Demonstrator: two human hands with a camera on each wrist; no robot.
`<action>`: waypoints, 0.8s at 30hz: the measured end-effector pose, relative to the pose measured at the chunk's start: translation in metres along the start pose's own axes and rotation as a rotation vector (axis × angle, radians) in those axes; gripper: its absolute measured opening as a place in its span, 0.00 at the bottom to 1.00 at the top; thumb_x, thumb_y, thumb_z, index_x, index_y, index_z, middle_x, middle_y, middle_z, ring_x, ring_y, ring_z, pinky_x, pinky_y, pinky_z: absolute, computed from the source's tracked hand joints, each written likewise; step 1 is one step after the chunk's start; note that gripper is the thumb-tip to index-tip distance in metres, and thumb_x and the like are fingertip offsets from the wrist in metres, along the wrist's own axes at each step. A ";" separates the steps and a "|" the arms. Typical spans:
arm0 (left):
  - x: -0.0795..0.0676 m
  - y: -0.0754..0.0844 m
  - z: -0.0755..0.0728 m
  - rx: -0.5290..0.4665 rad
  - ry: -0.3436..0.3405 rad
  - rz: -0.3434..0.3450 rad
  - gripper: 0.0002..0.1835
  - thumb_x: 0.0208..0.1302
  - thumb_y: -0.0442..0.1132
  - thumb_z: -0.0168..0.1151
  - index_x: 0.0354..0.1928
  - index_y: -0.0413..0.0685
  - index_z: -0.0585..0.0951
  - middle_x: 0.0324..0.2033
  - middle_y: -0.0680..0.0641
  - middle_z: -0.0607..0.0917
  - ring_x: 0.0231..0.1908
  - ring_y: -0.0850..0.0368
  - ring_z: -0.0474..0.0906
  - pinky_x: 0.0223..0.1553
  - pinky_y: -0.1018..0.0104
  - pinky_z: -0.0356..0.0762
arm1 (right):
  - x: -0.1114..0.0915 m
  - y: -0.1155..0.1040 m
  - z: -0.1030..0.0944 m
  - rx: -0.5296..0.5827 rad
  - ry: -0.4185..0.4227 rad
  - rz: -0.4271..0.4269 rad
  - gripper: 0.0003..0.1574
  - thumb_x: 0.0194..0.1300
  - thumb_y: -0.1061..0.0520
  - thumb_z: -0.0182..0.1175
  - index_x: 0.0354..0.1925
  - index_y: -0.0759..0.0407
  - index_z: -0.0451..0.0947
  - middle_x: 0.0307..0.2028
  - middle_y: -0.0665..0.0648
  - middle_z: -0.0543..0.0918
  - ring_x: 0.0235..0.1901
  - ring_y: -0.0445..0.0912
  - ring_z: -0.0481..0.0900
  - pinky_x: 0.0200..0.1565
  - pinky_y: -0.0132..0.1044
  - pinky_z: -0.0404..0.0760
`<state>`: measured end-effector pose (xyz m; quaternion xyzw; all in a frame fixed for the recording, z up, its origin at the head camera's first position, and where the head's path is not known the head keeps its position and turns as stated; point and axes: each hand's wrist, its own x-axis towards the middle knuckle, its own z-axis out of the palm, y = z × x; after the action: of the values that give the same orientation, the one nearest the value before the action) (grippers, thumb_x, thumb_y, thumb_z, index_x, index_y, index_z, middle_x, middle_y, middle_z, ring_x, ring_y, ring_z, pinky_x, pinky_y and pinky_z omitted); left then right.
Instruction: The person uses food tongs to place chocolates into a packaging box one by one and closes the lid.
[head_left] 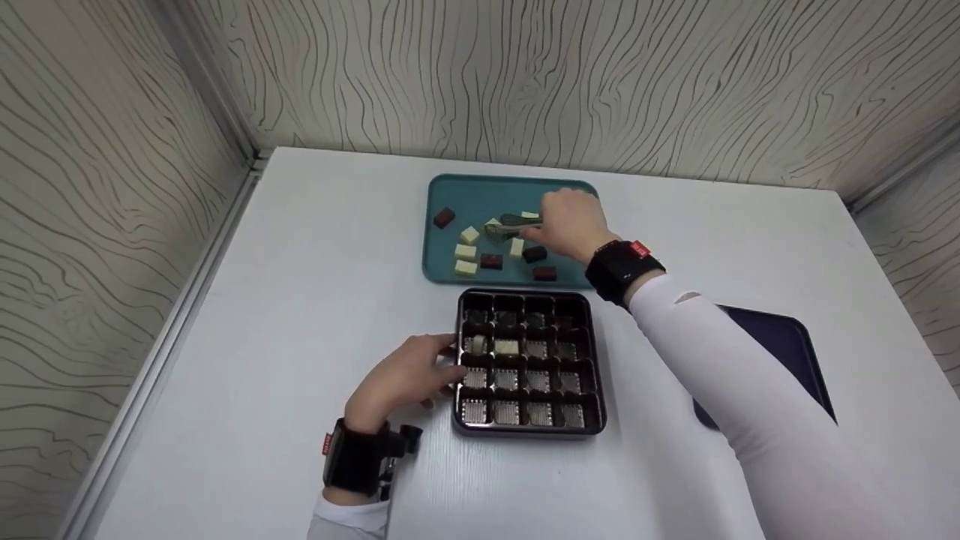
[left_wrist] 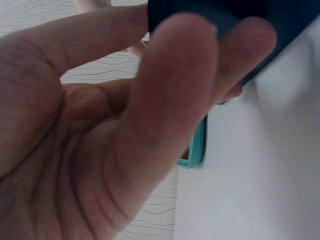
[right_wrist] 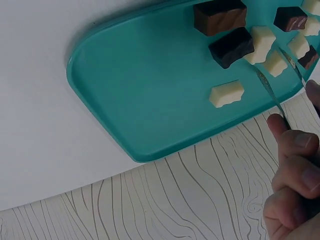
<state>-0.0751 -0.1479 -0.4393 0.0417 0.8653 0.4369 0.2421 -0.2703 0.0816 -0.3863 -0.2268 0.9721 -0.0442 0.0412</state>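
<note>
My right hand (head_left: pixel 574 223) grips metal tongs (head_left: pixel 517 220) over the teal tray (head_left: pixel 480 196). In the right wrist view the tong tips lie on either side of a white chocolate piece (right_wrist: pixel 275 63); whether they touch it I cannot tell. White and dark chocolate pieces are scattered around it, among them a dark piece (right_wrist: pixel 232 47) and a brown one (right_wrist: pixel 220 16). My left hand (head_left: pixel 405 379) touches the left side of a black compartment box (head_left: pixel 529 433), fingers fairly straight. Two compartments in its second row hold white pieces (head_left: pixel 506 347); the back row looks dark inside.
A dark blue tray or lid (head_left: pixel 780 345) lies on the white table (head_left: pixel 322 255) at the right, partly hidden by my right forearm. The teal tray stands just behind the box. Wood-patterned panels (head_left: pixel 465 82) rise behind the table and at its sides.
</note>
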 end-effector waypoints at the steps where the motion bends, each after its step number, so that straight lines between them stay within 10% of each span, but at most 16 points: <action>1: 0.000 0.000 0.000 -0.006 -0.002 -0.002 0.31 0.72 0.40 0.63 0.74 0.37 0.71 0.44 0.40 0.90 0.29 0.53 0.87 0.27 0.66 0.82 | 0.001 -0.001 0.000 -0.001 0.000 -0.004 0.41 0.73 0.41 0.65 0.13 0.50 0.54 0.13 0.46 0.51 0.14 0.42 0.53 0.24 0.36 0.56; 24: 0.002 -0.002 0.000 0.006 -0.010 -0.008 0.31 0.73 0.40 0.62 0.75 0.38 0.71 0.39 0.44 0.90 0.27 0.54 0.86 0.25 0.67 0.81 | -0.008 0.003 0.000 0.076 0.055 -0.053 0.40 0.72 0.45 0.66 0.11 0.50 0.55 0.11 0.46 0.51 0.13 0.40 0.50 0.22 0.34 0.51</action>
<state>-0.0763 -0.1487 -0.4418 0.0415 0.8656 0.4330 0.2481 -0.2649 0.0881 -0.3858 -0.2495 0.9641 -0.0886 0.0218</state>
